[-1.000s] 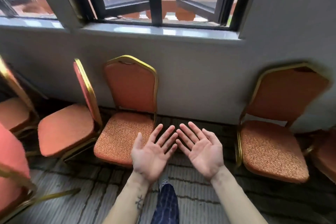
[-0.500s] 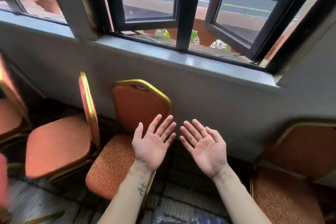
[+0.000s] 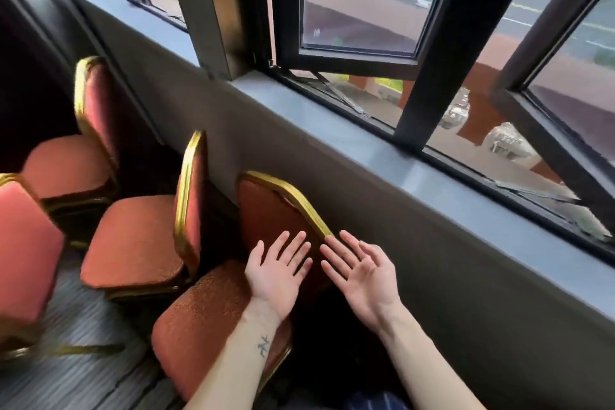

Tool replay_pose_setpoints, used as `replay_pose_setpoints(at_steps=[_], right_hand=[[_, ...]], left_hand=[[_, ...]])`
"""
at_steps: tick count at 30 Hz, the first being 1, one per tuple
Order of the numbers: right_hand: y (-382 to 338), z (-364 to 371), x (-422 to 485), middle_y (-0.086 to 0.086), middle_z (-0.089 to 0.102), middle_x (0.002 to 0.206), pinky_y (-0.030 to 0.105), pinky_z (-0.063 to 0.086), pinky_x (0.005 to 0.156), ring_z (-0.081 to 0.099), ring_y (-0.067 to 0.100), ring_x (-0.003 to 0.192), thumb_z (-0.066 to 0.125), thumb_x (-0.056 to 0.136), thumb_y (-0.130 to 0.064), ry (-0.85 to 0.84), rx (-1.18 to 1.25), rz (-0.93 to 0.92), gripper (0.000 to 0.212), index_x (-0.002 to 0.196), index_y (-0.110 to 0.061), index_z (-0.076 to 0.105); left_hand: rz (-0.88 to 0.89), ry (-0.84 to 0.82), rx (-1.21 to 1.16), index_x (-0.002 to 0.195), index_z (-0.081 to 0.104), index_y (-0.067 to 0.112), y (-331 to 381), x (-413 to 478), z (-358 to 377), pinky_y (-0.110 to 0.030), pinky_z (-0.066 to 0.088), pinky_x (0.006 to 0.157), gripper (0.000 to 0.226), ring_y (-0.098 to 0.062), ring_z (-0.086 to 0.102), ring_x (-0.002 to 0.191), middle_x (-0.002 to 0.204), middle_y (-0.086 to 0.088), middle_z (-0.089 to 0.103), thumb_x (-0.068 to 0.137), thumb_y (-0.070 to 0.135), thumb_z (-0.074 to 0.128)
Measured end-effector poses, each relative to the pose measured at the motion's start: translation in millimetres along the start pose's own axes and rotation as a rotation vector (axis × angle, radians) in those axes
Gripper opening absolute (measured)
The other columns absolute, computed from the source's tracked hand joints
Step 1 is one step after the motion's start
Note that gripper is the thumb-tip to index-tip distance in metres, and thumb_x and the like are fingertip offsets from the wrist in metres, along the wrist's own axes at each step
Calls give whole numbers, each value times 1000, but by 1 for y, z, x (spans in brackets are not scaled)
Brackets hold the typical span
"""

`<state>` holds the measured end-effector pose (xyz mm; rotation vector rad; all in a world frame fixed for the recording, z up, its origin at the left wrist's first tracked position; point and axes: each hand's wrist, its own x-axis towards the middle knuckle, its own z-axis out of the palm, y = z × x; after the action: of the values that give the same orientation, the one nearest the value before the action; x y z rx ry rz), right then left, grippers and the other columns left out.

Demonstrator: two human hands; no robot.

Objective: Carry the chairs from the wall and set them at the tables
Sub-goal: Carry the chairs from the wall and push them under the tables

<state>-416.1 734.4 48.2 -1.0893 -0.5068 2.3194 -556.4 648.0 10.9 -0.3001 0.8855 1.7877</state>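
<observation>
Several orange padded chairs with gold metal frames stand along the grey wall under the window. The nearest chair [image 3: 206, 316] has its back [image 3: 266, 210] against the wall, right in front of me. My left hand [image 3: 278, 271] hovers palm up with straight fingers over that chair's backrest. Beside it, my right hand [image 3: 362, 271] is also palm up and flat, its fingertips close to the gold top rail. Neither hand holds anything. A second chair [image 3: 133, 240] and a third chair [image 3: 66, 163] stand further left, turned sideways.
A pink-orange chair back [image 3: 23, 250] stands at the left edge. The grey window sill [image 3: 332, 130] juts out above the chairs, with black-framed windows swung open outward. Striped grey carpet [image 3: 83, 373] covers the floor at the lower left.
The view has swung closer to the wall and tilted right. Both open hands have moved forward over the nearest chair's backrest. The chair on the right has left the view.
</observation>
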Motion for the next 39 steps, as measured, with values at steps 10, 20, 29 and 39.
replay_pose_setpoints(at_steps=[10,20,29,39], right_hand=[[-57,38,108,13,69,132,51,42,114,66,30,123,38,106,-28,-146,-281,151,42,140,-11,56],[-62,73,154,4,72,128,44,39,118,66,21,122,44,104,-32,-130,-547,120,40,137,-16,59],[-66,86,175,8,71,130,44,40,117,65,24,123,45,103,-30,-180,-554,167,42,140,-13,56],[-49,109,180,14,70,129,47,45,112,66,30,122,45,102,-25,-414,-591,392,44,143,-9,52]], left_hand=[[177,252,-154,144,56,10,15,79,38,-50,29,123,65,-32,48,140,141,-17,63,104,53,31],[93,300,-102,154,46,13,31,123,58,-46,22,126,63,-35,33,151,161,-20,38,107,51,28],[96,398,30,150,51,20,24,127,55,-48,29,123,58,-34,48,140,151,-18,52,107,52,28],[339,645,3,128,68,21,-5,75,64,-42,35,114,50,-22,58,126,139,-10,64,107,47,30]])
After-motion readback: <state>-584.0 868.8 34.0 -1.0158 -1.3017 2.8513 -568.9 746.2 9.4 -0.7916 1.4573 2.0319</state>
